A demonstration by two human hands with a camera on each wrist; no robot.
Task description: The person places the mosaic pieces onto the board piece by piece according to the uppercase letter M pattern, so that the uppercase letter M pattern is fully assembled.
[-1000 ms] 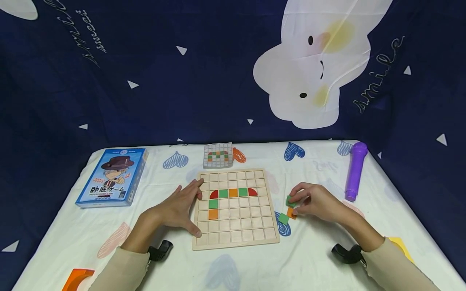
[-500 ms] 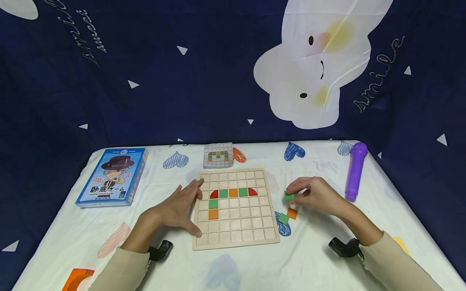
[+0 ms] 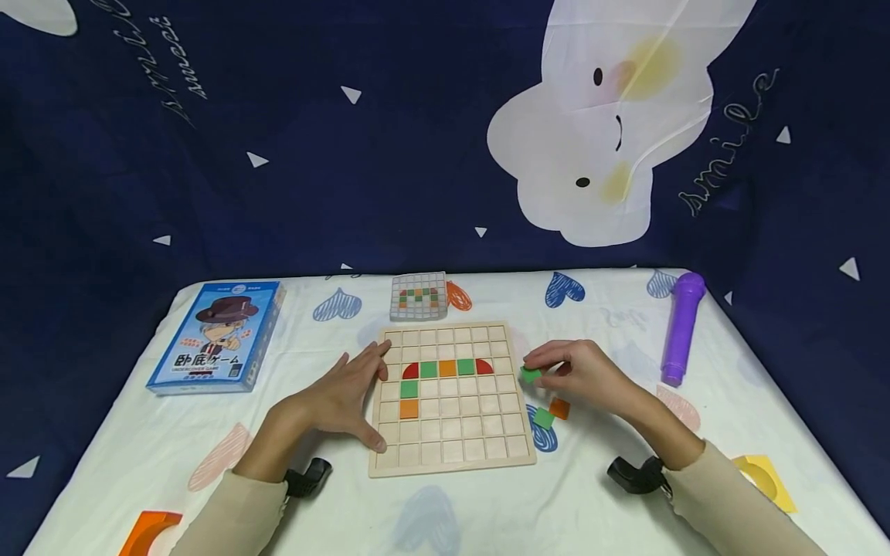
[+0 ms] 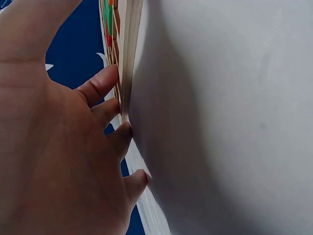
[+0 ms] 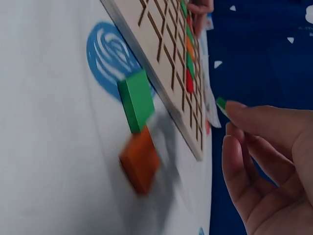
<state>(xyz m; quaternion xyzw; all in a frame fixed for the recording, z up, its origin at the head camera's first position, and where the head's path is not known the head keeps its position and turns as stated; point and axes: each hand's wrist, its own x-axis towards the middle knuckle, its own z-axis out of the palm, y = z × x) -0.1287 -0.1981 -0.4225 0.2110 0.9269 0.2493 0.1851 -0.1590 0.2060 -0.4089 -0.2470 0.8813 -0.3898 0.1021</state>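
A wooden grid board (image 3: 459,426) lies flat on the table. Red, green and orange tiles fill a row in its upper part, with a green tile (image 3: 409,389) and an orange tile (image 3: 409,409) below the row's left end. My left hand (image 3: 338,395) rests along the board's left edge, fingers spread, thumb near the lower corner. Just off the right edge, my right hand (image 3: 587,374) pinches a green square tile (image 3: 531,374) between thumb and fingers. Another green tile (image 5: 137,100) and an orange tile (image 5: 140,161) lie on the cloth below that hand, corners close together.
Behind the board stands a small pattern card (image 3: 419,296) showing a coloured grid. A blue game box (image 3: 215,337) lies at the left and a purple microphone-shaped object (image 3: 681,328) at the right. Orange (image 3: 144,533) and yellow (image 3: 773,483) pieces lie near the front.
My right hand has picked the green tile up from beside the other loose tiles and carried it left, close to the board's right edge. My left hand stays in place.
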